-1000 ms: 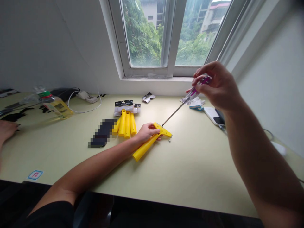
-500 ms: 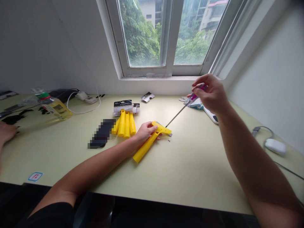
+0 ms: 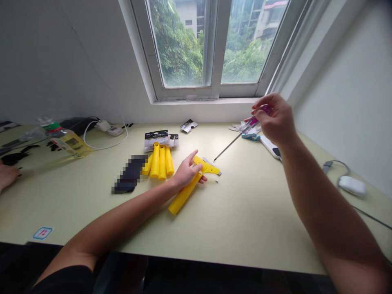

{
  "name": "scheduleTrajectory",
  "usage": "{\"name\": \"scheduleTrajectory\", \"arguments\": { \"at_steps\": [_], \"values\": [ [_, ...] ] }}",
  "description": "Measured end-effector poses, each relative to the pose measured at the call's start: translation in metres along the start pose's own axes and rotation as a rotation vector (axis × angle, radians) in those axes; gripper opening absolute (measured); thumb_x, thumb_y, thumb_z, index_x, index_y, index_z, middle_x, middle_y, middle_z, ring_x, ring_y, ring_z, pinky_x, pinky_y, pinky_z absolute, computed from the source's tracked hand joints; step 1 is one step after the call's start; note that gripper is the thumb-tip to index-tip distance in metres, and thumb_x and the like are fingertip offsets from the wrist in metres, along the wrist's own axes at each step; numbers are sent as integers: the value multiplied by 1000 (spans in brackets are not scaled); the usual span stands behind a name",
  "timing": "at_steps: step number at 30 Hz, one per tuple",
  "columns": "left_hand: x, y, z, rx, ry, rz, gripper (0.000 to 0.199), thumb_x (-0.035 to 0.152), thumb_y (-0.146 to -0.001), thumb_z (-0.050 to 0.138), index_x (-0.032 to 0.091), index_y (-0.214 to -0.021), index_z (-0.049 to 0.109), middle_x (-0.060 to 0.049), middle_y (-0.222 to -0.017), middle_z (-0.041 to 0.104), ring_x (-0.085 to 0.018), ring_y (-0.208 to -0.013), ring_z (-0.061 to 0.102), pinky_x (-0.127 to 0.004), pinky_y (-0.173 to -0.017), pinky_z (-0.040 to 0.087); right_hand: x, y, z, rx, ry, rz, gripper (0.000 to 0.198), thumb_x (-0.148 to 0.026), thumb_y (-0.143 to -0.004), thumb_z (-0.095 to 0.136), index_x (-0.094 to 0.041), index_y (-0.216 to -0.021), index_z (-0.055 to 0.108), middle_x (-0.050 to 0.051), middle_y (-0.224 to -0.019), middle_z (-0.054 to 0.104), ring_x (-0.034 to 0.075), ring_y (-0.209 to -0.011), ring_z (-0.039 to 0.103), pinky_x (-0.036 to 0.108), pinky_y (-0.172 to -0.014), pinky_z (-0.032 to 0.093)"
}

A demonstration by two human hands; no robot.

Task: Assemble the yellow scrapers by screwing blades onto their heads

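My left hand (image 3: 187,171) is closed around the neck of a yellow scraper (image 3: 183,197), whose handle slants toward the front of the table. Along the scraper's head shows a grey metal blade (image 3: 219,173). My right hand (image 3: 274,116) grips the purple-and-clear handle of a screwdriver (image 3: 229,144). Its shaft slopes down to the left, and the tip is just above the scraper's head, apart from it. A small screw (image 3: 217,181) lies on the table beside the head.
Several yellow scraper handles (image 3: 162,161) with black-and-white cards lie left of my hand, next to a pixelated dark object (image 3: 130,173). A bottle of yellow liquid (image 3: 70,143) leans at left, near another person's hand (image 3: 8,176). A white mouse-like object (image 3: 352,185) sits at right.
The screwdriver tip has lifted off the scraper's head. My left thumb and index finger have spread a little on the scraper. The view has shifted slightly.
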State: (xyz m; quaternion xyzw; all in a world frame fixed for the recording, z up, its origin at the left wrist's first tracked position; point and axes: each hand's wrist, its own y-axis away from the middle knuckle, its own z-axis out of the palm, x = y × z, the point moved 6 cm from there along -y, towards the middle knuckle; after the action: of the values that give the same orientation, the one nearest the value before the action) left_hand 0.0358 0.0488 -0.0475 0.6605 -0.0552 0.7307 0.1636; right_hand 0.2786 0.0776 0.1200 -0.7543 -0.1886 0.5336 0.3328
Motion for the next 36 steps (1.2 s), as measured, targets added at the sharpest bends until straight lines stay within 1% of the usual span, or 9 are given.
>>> {"name": "scheduleTrajectory", "arguments": {
  "at_steps": [4, 9, 11, 14, 16, 21, 29, 32, 36],
  "values": [
    [2, 2, 0, -24, -85, 42, 75, 26, -81, 61, 26, -148, 27, -14, -107, 61, -19, -57, 69, -31, -50, 56, -5, 1, 2, -22, -48, -6, 7, -27, -79, 61, -30, -83, 56, 5, -90, 58, 22, -78, 55, 47, -65, 53],
    [0, 3, 1, -41, -139, 29, 76, 25, -79, 64, 24, -147, 32, -9, -89, 67, -19, -54, 68, -28, -47, 55, -1, 2, 3, -55, 46, 55, 16, -38, -79, 59, -38, -94, 59, 5, -102, 63, 29, -92, 55, 55, -71, 51],
    [3, 3, 1, -27, -169, 54, 73, 26, -79, 64, 24, -145, 35, -10, -92, 67, -18, -53, 67, -27, -46, 54, -4, 3, 2, -43, 50, 49, 18, -38, -78, 59, -37, -96, 59, 4, -104, 63, 29, -93, 55, 55, -71, 51],
    [11, 5, -1, -1, -220, 95, 57, 34, -81, 63, 22, -134, 48, -14, -105, 63, -18, -54, 67, -27, -43, 53, -17, 4, 1, -34, 24, 24, 11, -34, -80, 60, -34, -90, 58, 3, -108, 62, 26, -91, 55, 53, -72, 53],
    [15, 5, -3, 2, -221, 93, 47, 40, -83, 59, 20, -126, 53, -13, -100, 62, -18, -54, 66, -27, -41, 52, -27, 5, 1, -35, -13, 9, 7, -29, -81, 61, -33, -84, 57, 4, -106, 61, 24, -88, 54, 51, -72, 54],
    [17, 2, -2, -79, -207, 16, 47, 47, -87, 53, 22, -126, 49, -3, -76, 59, -15, -45, 62, -24, -38, 49, -44, 4, -1, 7, -167, -102, 15, -15, -77, 64, -25, -80, 54, 2, -87, 54, 16, -75, 54, 42, -65, 60],
    [5, 1, 12, -211, -289, -50, 37, 49, -84, 58, 19, -104, 51, -2, -71, 60, -16, -43, 62, -25, -38, 48, -51, 6, 4, -3, -187, -182, 17, -8, -78, 62, -21, -84, 53, 0, -87, 53, 12, -74, 56, 34, -61, 63],
    [2, 0, 11, -202, -270, -66, 33, 48, -83, 59, 19, -97, 49, 0, -68, 57, -17, -43, 62, -26, -38, 48, -53, 6, 5, -11, -179, -181, 17, -9, -79, 62, -22, -85, 52, 0, -88, 53, 12, -75, 56, 33, -63, 62],
    [1, -1, 5, -155, -304, -104, 30, 44, -83, 60, 18, -93, 50, 2, -63, 53, -18, -42, 61, -28, -38, 48, -41, 1, -4, 71, -64, -183, 16, -7, -80, 57, -21, -87, 53, 1, -87, 55, 12, -73, 56, 30, -60, 59]
  ]
}}
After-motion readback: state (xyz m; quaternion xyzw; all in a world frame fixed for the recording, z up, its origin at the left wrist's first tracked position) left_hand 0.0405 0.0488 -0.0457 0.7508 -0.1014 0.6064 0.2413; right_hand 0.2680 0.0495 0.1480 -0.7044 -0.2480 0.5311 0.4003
